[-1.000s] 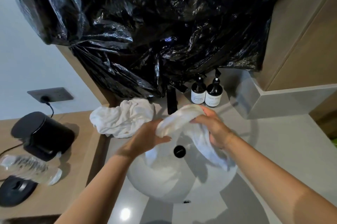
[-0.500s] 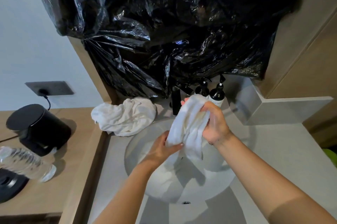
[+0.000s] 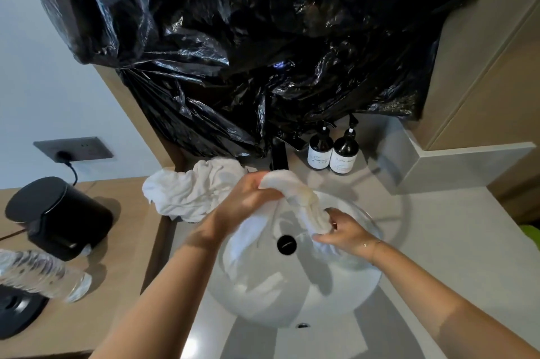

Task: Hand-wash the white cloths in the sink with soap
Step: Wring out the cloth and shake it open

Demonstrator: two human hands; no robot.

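Black plastic sheet [image 3: 263, 37] hangs over the mirror area, white sink [image 3: 292, 300] below. One white cloth [image 3: 301, 200] stretched over the basin, left hand [image 3: 248, 200] clenching its upper end, right hand [image 3: 342, 230] gripping the lower bunch. Best to keep it low in the bowl, twist and rub evenly. Second cloth [image 3: 193, 192] heaped on the counter beside the sink: two cloths, two pump bottles [image 3: 333, 151], one tap [image 3: 279, 154]

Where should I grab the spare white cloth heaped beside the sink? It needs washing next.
Pinch the raised, crumpled ridge of the spare white cloth from above. It lies loosely bunched on the counter, so the folds give something to pinch.
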